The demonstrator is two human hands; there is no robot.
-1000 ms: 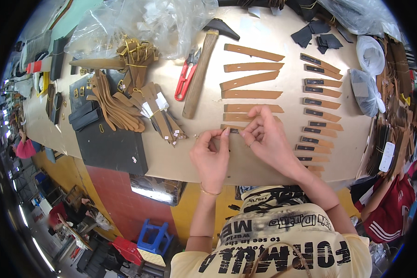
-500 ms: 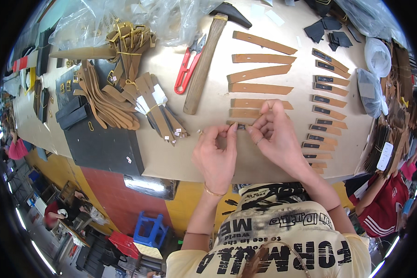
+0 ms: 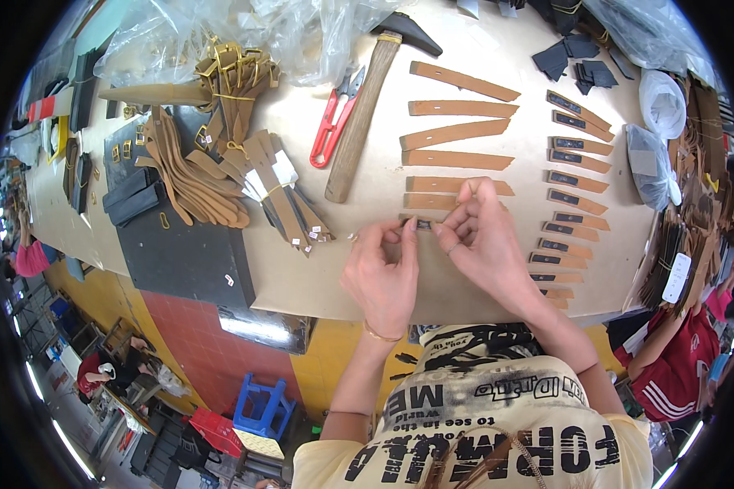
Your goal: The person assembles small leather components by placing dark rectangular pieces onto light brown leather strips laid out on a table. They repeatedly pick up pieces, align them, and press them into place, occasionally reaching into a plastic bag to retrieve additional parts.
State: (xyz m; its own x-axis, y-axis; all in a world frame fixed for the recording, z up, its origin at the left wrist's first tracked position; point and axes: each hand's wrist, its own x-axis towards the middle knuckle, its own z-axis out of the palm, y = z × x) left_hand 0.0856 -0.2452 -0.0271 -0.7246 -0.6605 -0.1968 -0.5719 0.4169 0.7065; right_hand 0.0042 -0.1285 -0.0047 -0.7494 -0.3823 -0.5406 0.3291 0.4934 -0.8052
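Observation:
My left hand (image 3: 381,275) and my right hand (image 3: 491,251) meet over a tan leather strap with a small black patch (image 3: 423,224) on its end. The left thumb and fingers pinch the patch end. Close to its other side, my right thumb and fingers are bent and pressed together, largely covering the rest of the strap. Just beyond lie several tan strap pieces (image 3: 457,158) with small slots, spread in a column. To the right, another column holds straps with black patches (image 3: 575,177) at their left ends.
A wooden-handled hammer (image 3: 359,130) and red-handled snips (image 3: 328,134) lie left of the strips. Farther left are bundled brown straps with gold buckles (image 3: 232,69) and a black board (image 3: 187,265). Black pieces (image 3: 567,53) and bagged rolls (image 3: 651,163) sit at the right. A person in red (image 3: 673,367) is nearby.
Both hands stay on the strap in almost the same pose. The whole view has shifted very slightly; the laid-out pieces keep their arrangement.

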